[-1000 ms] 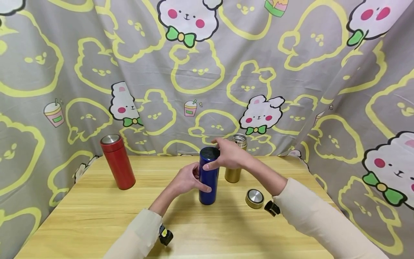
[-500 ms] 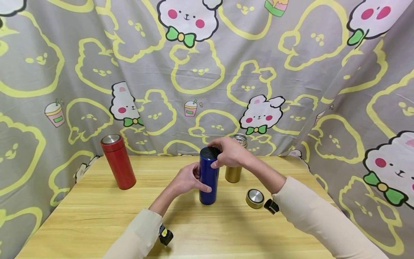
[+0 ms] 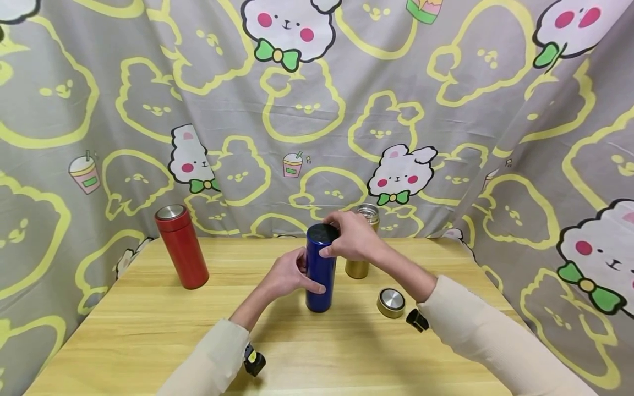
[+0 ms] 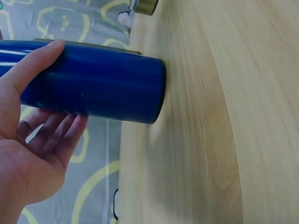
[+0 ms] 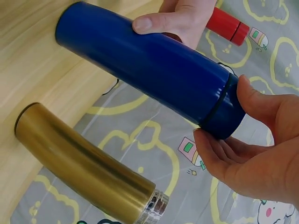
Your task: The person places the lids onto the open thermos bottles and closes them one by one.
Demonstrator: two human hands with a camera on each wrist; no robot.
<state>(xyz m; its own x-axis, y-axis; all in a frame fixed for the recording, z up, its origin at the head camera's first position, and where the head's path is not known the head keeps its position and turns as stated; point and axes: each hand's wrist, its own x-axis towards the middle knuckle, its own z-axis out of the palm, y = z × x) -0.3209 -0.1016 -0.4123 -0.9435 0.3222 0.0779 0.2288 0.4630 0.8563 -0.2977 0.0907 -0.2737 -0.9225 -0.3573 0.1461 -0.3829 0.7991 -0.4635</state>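
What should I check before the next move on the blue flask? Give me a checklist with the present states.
1. Left hand steadying the blue flask: ok, its thumb and fingers hold the body.
2. Right hand gripping the blue lid: ok, thumb and fingers are on opposite sides.
3. Blue lid loosened: cannot tell; it sits on the flask, but looseness does not show.
4. Gold flask apart from the blue one: ok, the right wrist view shows a gap.
5. Gold flask closed: not ok; its mouth is uncapped, and a gold lid lies on the table.
6. Red flask closed: ok, its lid is on.
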